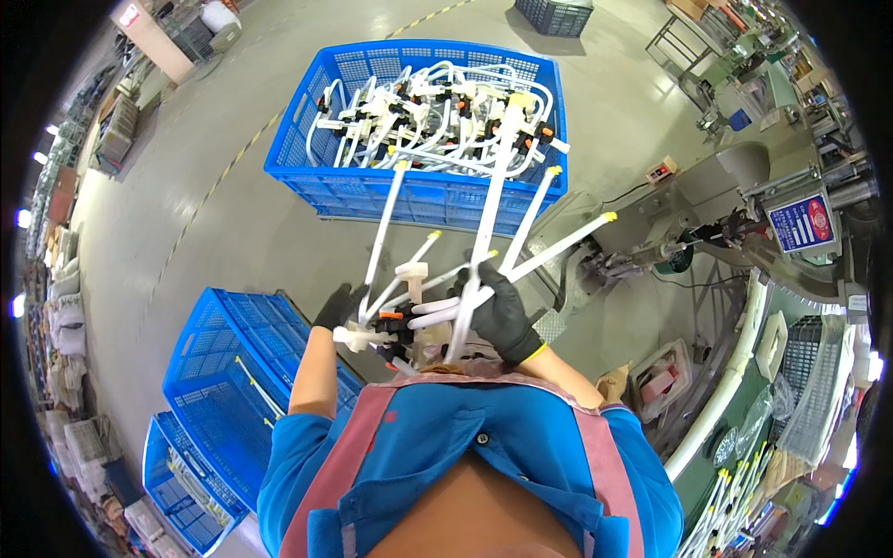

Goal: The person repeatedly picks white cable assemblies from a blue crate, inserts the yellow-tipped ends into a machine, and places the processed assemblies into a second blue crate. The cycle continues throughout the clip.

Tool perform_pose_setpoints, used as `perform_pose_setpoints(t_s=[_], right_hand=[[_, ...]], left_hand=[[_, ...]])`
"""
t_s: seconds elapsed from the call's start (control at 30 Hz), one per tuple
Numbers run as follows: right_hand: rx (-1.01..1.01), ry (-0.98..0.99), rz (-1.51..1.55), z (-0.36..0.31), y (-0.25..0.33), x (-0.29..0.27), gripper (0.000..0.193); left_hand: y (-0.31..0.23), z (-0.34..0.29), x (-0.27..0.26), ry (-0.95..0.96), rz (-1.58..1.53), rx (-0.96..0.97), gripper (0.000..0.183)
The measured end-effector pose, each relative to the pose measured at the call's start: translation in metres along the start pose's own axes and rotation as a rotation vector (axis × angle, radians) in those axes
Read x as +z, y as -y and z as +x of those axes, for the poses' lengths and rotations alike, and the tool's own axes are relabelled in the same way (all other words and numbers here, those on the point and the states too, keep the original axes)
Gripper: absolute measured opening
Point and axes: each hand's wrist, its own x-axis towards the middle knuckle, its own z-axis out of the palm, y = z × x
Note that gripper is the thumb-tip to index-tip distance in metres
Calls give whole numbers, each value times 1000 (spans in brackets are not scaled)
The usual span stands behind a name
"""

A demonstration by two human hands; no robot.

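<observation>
Several white plastic tubes point(384, 228) with yellow tips fan out in front of my chest. My right hand point(507, 321), in a black glove, is wrapped round some of them near their lower part. At their other side my left hand point(342, 307), also gloved, grips the tubes close to a white plastic fitting point(363, 338); its fingertips are partly hidden. A second white fitting point(412, 272) and a dark connector with an orange part point(393, 316) sit between the hands. The longest tube point(491, 200) reaches over the crate ahead.
A large blue crate point(409, 200) ahead holds many bent white tubes with black and orange connectors. Blue crates point(219, 363) stand at my left, some with tubes inside. A machine point(726, 186) is on the right, near a green bench point(716, 456) with more yellow-tipped tubes point(730, 502).
</observation>
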Motion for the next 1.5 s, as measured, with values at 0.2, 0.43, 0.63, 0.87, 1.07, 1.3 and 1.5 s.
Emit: perform_pose_setpoints(t_s=[0.2,0.43,0.63,0.87,1.07,1.3,1.5], right_hand=[[10,-75,-323,27,-22,13,33],[27,-206,-898,28,-21,29,18],[-6,-176,-618,25,-23,24,32],[14,5,-764,6,-46,15,28],[-480,157,-1393,-3,-63,-15,30],[-498,328,-1889,-25,-56,-43,59],[-334,479,-1807,-50,-24,-40,53]], left_hand=[[-116,-79,-95,595,-922,658,67],[-160,-131,-57,101,-442,637,76],[-150,-120,-101,-23,-384,469,42],[-203,-93,-116,118,-393,353,43],[-226,-112,-64,392,-720,326,65],[-240,-128,-36,215,-527,402,36],[-238,-136,-16,263,-608,365,30]])
